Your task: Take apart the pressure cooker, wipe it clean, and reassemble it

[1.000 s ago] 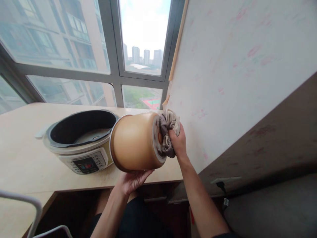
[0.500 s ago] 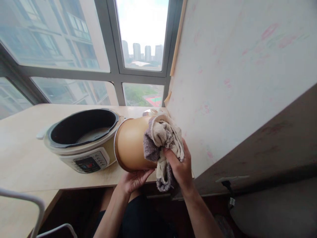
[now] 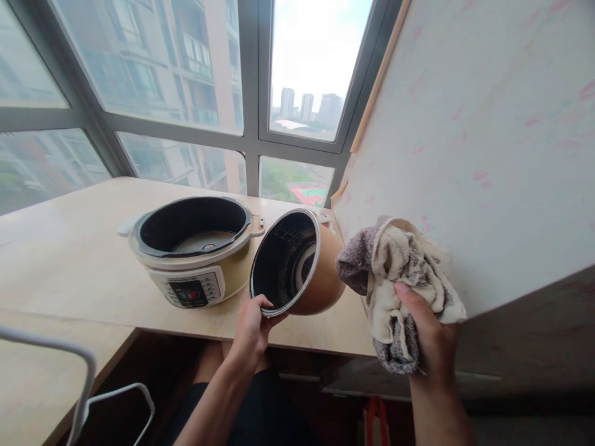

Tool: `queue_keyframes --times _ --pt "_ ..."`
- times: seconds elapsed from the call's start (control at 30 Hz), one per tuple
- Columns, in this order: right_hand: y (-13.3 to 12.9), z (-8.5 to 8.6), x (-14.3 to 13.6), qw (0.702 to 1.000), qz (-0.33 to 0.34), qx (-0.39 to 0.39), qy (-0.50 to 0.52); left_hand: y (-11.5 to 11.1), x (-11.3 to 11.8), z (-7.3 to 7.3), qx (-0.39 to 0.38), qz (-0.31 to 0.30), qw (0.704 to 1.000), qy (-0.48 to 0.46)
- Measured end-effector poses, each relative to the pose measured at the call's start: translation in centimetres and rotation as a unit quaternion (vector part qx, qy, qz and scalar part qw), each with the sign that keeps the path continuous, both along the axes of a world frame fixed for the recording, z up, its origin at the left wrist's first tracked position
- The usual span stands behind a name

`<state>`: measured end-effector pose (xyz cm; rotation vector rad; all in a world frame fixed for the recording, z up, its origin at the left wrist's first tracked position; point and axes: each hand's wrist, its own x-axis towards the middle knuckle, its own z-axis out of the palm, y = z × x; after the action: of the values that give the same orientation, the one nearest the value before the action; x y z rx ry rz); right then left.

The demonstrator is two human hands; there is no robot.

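Observation:
My left hand grips the rim of a round inner pot, its thumb over the edge and its fingers underneath. The pot is gold outside and dark inside, tilted so that its mouth faces left and toward me. Off to the right, my right hand is closed on a bunched towel, cream and grey-purple, apart from the pot. Left of the pot stands the electric pressure cooker body, lidless, with a dark cavity and a control panel on its front.
The cooker rests on a pale wooden surface below grey-framed windows. A patterned wall closes off the right side. White bent tubing rises at the lower left. A white object is partly hidden behind the pot.
The pot has turned from showing its outer side to showing its inside. My left hand has shifted from beneath it to its rim. My right hand and the towel have moved right, off the pot.

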<state>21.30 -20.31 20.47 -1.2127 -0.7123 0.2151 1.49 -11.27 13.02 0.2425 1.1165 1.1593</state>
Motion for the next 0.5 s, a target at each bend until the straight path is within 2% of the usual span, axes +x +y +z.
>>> queue_keyframes --times 0.1,0.23,0.4,0.5 --pt "-0.3 -0.5 0.0 0.999 0.016 -0.035 -0.006 0.0 -0.2 0.3 0.036 0.005 0.998 0.059" --pt "0.3 -1.9 0.0 0.996 0.044 -0.078 0.014 0.0 -0.3 -0.2 0.083 -0.001 0.99 0.111" --pt "0.9 -3.1 -0.5 0.995 0.003 -0.086 0.04 0.4 -0.5 -1.1 0.128 -0.015 0.983 0.129" --pt "0.7 -3.4 -0.6 0.995 0.009 -0.099 0.03 0.6 -0.9 -1.2 0.142 -0.016 0.981 0.128"
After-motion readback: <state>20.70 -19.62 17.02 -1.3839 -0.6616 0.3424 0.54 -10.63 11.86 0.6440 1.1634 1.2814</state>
